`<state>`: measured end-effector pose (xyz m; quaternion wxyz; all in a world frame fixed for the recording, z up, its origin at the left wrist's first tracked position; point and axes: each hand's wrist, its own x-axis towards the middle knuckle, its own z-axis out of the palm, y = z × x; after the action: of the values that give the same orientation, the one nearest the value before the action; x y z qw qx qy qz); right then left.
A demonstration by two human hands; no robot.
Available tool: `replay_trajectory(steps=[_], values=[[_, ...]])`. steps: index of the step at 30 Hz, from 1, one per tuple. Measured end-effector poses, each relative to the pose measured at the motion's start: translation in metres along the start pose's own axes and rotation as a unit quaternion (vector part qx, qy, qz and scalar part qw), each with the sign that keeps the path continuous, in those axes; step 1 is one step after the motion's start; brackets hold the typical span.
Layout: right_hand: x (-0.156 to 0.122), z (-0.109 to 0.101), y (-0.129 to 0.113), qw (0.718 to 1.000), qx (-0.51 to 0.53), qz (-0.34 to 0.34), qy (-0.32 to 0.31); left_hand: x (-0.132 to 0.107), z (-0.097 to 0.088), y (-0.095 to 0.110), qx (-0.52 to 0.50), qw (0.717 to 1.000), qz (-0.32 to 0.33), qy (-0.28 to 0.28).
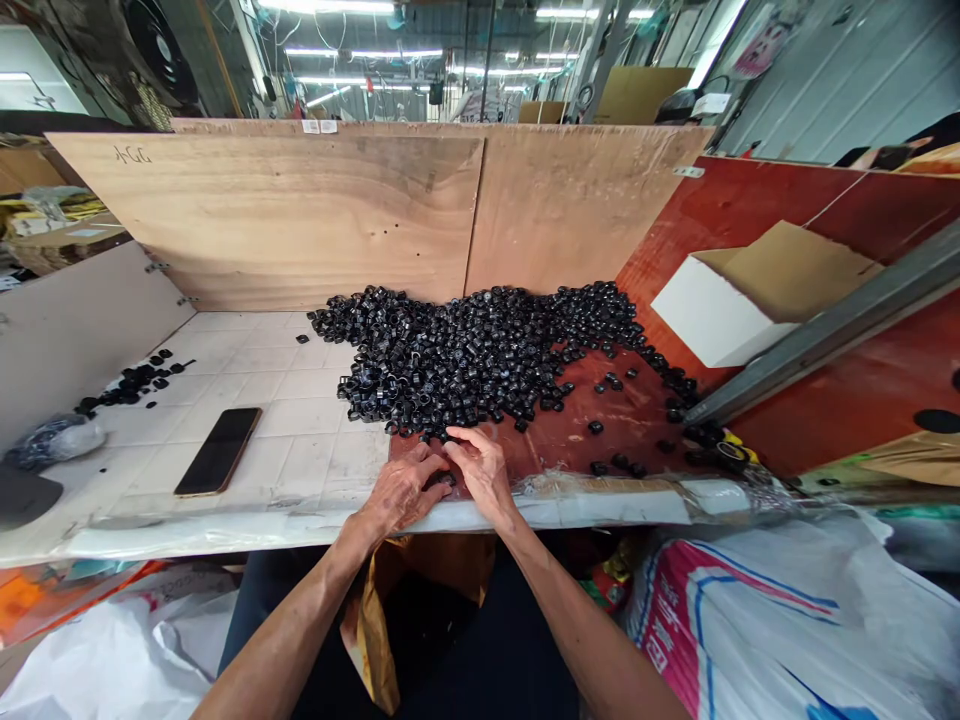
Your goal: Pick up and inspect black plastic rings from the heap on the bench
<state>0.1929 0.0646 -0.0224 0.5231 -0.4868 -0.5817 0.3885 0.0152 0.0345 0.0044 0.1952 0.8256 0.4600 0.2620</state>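
Observation:
A big heap of small black plastic rings [480, 350] lies across the middle of the bench, against the wooden back boards. My left hand [401, 492] and my right hand [484, 468] rest side by side at the bench's front edge, just below the heap. Both have curled fingers pressed together over a few black rings [442, 480] between them. The right index finger reaches toward the nearest rings of the heap.
A black phone [218, 450] lies flat on the white tiled part at the left. A smaller bunch of black parts [135, 383] sits far left, near a plastic bag [56, 440]. A cardboard box [757, 290] leans at the right. Sacks lie below the bench.

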Motion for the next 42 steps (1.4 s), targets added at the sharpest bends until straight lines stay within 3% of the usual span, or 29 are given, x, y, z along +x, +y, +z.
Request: replay_trajectory(steps=[3,6,8,12,17,30,34,37,40,42], values=[[-0.002,-0.002,-0.004,0.999,0.009,-0.029,-0.030,-0.002,0.001,-0.003,-0.020,0.999,-0.034,0.025],[-0.005,-0.001,-0.006,0.997,0.039,-0.020,-0.058,-0.006,0.001,-0.007,-0.088,0.986,-0.116,0.084],[-0.006,0.001,-0.007,0.996,0.047,-0.023,-0.075,-0.007,0.002,-0.009,-0.142,0.973,-0.137,0.119],[-0.007,0.003,-0.011,0.990,0.028,-0.084,-0.110,-0.008,0.002,-0.010,-0.188,0.963,-0.119,0.152],[-0.008,0.004,-0.014,0.988,0.010,-0.116,-0.101,-0.012,0.001,-0.017,-0.217,0.956,-0.115,0.162],[-0.007,0.006,-0.013,0.991,0.014,-0.096,-0.095,-0.009,0.001,-0.022,-0.292,0.938,-0.077,0.171],[-0.009,0.010,-0.009,0.984,-0.072,-0.130,-0.102,-0.012,-0.002,-0.016,-0.279,0.944,-0.064,0.162],[-0.007,0.015,0.001,0.973,-0.134,-0.180,-0.062,-0.015,0.001,-0.013,-0.279,0.948,-0.062,0.141],[-0.003,0.019,0.013,0.976,-0.131,-0.173,-0.029,-0.014,0.008,-0.017,-0.265,0.944,-0.084,0.175],[-0.002,0.018,0.018,0.979,-0.104,-0.171,-0.043,-0.013,0.011,-0.019,-0.261,0.942,-0.101,0.185]])
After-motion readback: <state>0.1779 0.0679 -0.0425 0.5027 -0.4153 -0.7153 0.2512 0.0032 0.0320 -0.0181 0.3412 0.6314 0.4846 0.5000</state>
